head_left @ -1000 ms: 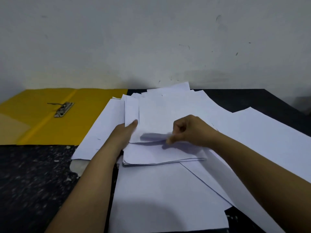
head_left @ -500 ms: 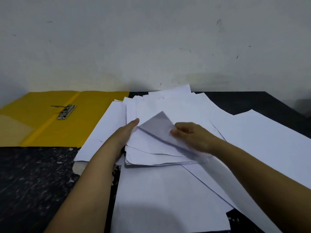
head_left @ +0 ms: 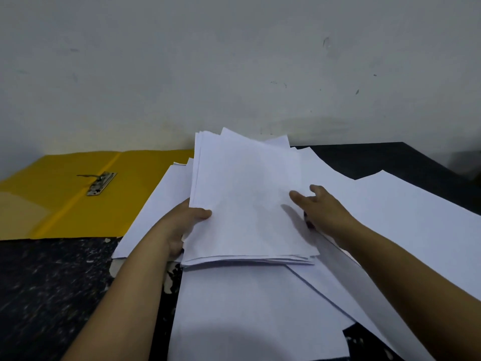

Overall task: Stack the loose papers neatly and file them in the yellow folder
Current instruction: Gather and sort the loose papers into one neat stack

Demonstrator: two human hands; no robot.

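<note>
Stack [head_left: 247,204] part-built; folder [head_left: 145,194] open at left, unfilled.
We gripped the stack's left edge in our left hand [head_left: 182,227]; right hand [head_left: 322,212] rested on it, fingers spread. Loose sheets [head_left: 416,217] remained on the table [head_left: 52,282].

White paper stack [head_left: 250,204] tilted up; yellow folder [head_left: 65,199] open flat, left.

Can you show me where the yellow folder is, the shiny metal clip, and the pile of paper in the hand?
Open yellow card folder [head_left: 145,199], head view: on its bare right flap.
Silver metal clip [head_left: 101,183], head view: on the clip's middle.
Held stack of white paper sheets [head_left: 247,204], head view: on the top sheet's centre.
</note>
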